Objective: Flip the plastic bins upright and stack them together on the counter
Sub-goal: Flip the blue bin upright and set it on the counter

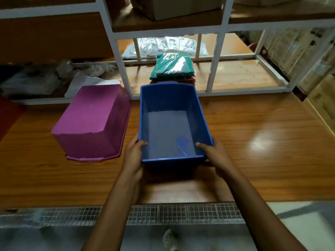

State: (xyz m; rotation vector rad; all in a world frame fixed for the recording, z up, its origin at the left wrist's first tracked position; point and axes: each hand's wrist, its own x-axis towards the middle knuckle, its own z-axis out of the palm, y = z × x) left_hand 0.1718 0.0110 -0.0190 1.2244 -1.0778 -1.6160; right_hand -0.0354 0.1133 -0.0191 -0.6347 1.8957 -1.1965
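A blue plastic bin point(170, 124) stands upright, open side up, in the middle of the wooden counter point(253, 151). My left hand point(134, 156) grips its near left corner, thumb hooked over the rim. My right hand point(215, 156) grips the near right corner the same way. The bin's near end looks slightly lifted off the counter. To its left a purple bin point(92, 122) lies upside down, its rim flat on the counter, apart from the blue one.
A white metal shelf frame point(125, 78) rises behind the bins. Green folded clothing in plastic point(172, 67) lies just behind the blue bin. Bagged white items and paper sit at the back left. A wire-mesh strip point(172, 214) runs along the counter's near edge.
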